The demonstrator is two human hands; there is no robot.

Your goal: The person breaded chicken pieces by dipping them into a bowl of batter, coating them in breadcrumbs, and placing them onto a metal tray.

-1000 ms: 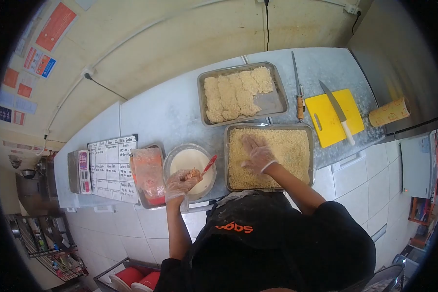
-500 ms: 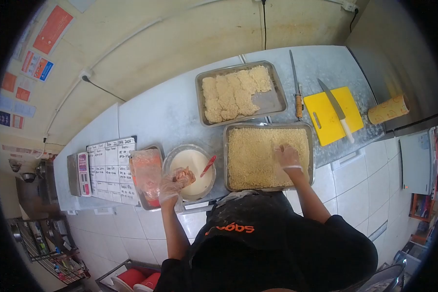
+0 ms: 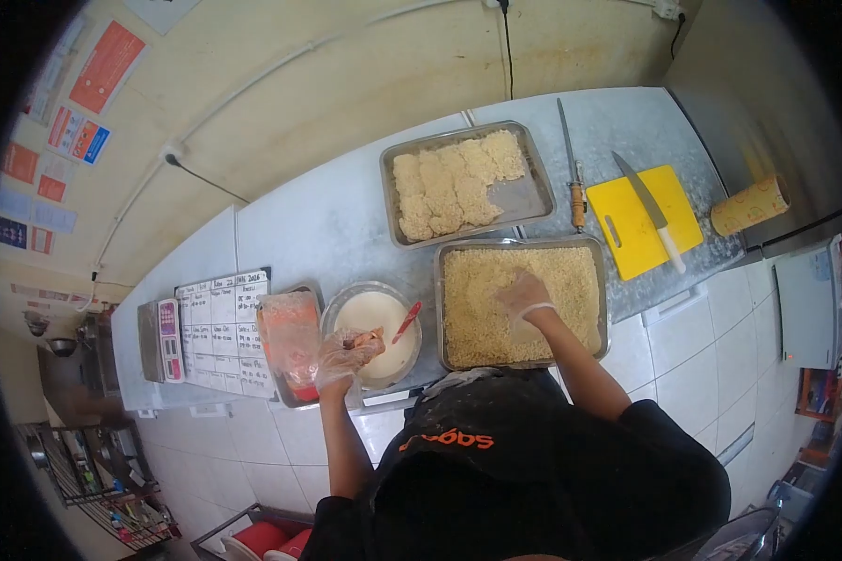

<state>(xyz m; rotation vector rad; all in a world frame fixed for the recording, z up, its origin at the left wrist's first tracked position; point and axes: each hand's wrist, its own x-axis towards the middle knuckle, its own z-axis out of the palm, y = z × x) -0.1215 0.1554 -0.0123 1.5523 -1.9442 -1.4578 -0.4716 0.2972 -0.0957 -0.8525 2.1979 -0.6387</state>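
My left hand (image 3: 339, 359), in a clear plastic glove, is closed around a piece of raw meat (image 3: 369, 348) above the near left rim of a bowl of white batter (image 3: 354, 310). A red-handled utensil (image 3: 408, 321) leans in that bowl. My gloved right hand (image 3: 526, 295) rests in the large metal tray (image 3: 605, 297) of pale breadcrumbs (image 3: 571, 327), fingers stretched out and touching the crumbs. Left of the bowl stands a smaller tray with raw meat under plastic film (image 3: 288, 332). Breaded pieces (image 3: 444, 187) lie in rows in the far tray (image 3: 526, 198).
On the right lie a sharpening steel (image 3: 575, 192), a yellow cutting board (image 3: 631, 245) with a knife (image 3: 647, 208) on it, and a roll (image 3: 750, 206). A written whiteboard (image 3: 223, 327) and a scale (image 3: 166, 341) occupy the left end. The wall runs behind.
My right hand has moved left across the crumbs, and their surface is more disturbed. My left hand still holds the meat near the bowl. The view has shifted slightly.
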